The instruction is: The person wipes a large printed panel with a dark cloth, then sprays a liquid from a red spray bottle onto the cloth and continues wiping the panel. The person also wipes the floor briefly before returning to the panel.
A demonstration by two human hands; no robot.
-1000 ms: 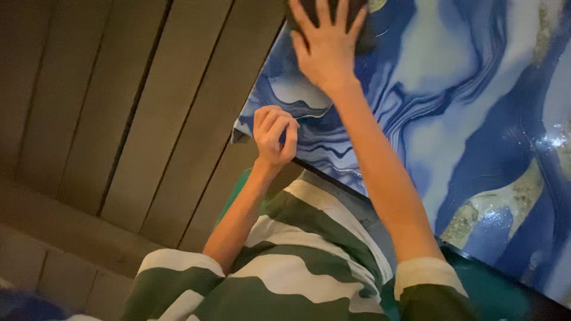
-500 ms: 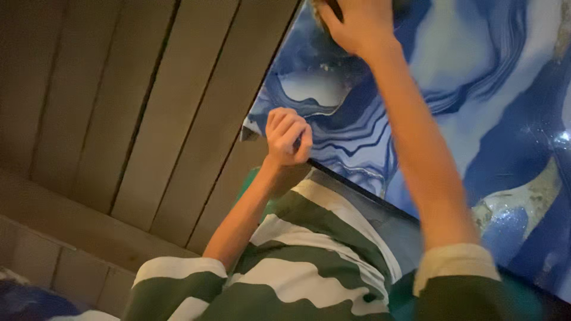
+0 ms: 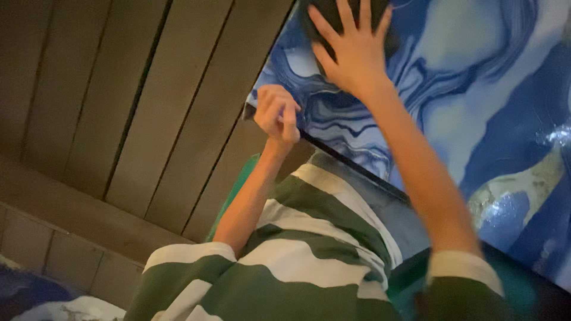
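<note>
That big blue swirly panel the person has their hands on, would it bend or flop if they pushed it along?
The blue marbled panel probably stays stiff: its dark edge runs straight past the left hand, with no sag. Its glossy highlights suggest a smooth, fairly slippery face, so the flat right hand might slide on it. It looks large, so likely heavy, though its thickness is hard to judge.

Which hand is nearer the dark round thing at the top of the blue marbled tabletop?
Right hand, spread over the dark round thing. Left hand is curled at the table's corner, apart.
</note>
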